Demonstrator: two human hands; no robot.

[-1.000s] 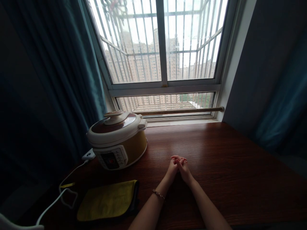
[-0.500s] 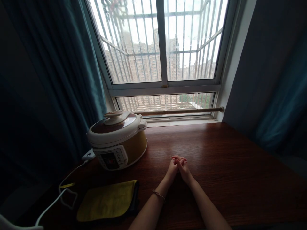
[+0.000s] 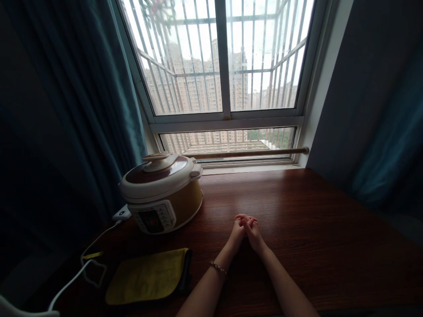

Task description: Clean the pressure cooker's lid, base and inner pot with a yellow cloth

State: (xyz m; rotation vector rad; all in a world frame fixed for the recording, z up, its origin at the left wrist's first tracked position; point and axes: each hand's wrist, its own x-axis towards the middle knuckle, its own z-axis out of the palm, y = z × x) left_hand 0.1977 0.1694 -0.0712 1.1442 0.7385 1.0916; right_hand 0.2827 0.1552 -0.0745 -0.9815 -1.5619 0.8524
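My left hand (image 3: pixel 236 231) and my right hand (image 3: pixel 254 234) are clasped together over the wooden table (image 3: pixel 297 229), fingers interlaced and closed on each other. No object shows in either one. A braided bracelet (image 3: pixel 218 267) circles my left wrist. Left of my hands stands an electric pressure cooker (image 3: pixel 187 202), white and gold with its lid on and a control panel facing forward. In front of the cooker lies a folded yellow cloth (image 3: pixel 148 277) with a dark edge, left of my left forearm.
A power strip (image 3: pixel 122 213) with a white cable (image 3: pixel 71 281) sits at the table's left. Blue curtains (image 3: pixel 109 110) hang beside the cooker. Behind the table is a barred window (image 3: pixel 226 119), with a horizontal rod (image 3: pixel 254 153) across its lower part.
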